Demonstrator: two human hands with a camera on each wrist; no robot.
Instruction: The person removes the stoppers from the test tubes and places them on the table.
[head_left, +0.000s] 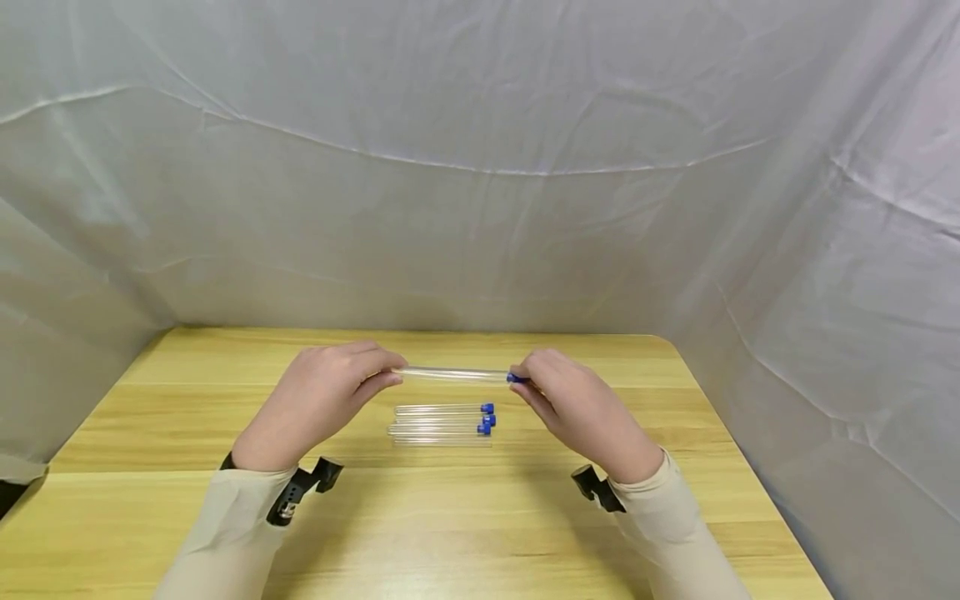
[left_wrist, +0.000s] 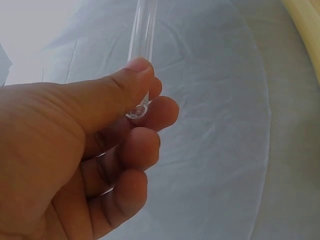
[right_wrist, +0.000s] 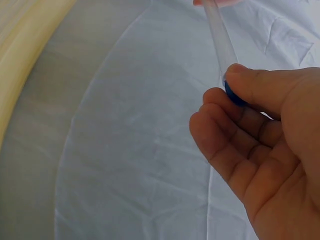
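A clear test tube (head_left: 453, 375) with a blue cap (head_left: 514, 378) is held level above the wooden table (head_left: 450, 533), between both hands. My left hand (head_left: 318, 400) pinches its rounded closed end (left_wrist: 137, 111) between thumb and fingers. My right hand (head_left: 577, 408) pinches the blue cap (right_wrist: 233, 95) at the other end. Below, three more capped tubes (head_left: 442, 421) lie side by side on the table, caps to the right.
A white cloth backdrop (head_left: 480, 167) surrounds the table at the back and both sides. Black wrist-camera mounts (head_left: 303, 487) sit on both beige sleeves. The table's right edge (head_left: 750, 467) runs near the right arm.
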